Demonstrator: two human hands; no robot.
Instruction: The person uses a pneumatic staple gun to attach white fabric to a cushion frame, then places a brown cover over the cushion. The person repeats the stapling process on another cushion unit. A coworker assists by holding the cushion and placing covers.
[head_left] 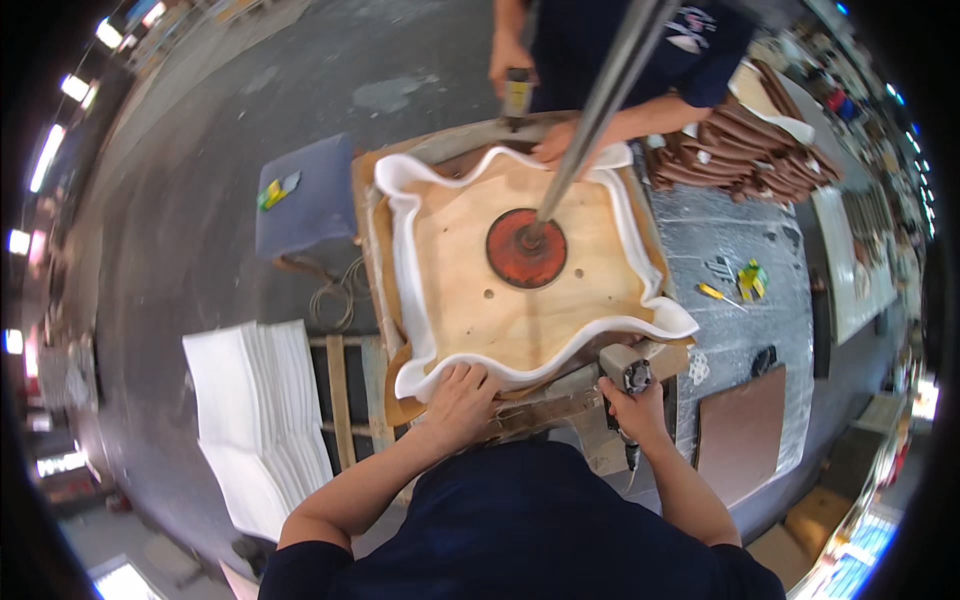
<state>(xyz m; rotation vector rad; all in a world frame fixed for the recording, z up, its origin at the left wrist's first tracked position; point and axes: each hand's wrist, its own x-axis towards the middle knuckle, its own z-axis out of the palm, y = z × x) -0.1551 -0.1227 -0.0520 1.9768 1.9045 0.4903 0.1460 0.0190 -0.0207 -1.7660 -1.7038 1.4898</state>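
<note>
A pale plywood panel (455,255) lies on the work table, framed by a wavy white foam sheet (408,255) whose edges stand up and curl. Brown cover material (403,385) shows beneath the foam. My left hand (463,400) is at the near edge, fingers bent over the foam and closed on it. In my right hand (638,408) is a staple gun (622,366), gripped by its handle near the panel's near right corner. A metal rod (598,115) with a red round plate (508,262) comes down onto the panel's middle.
Opposite me, a co-worker's hand (512,65) holds another staple gun (517,97); the other rests by the far edge. Left are a blue padded stool (305,200) and stacked white foam sheets (245,400). Right, a plastic-covered table (725,235) bears a screwdriver (715,293) and brown covers (735,150).
</note>
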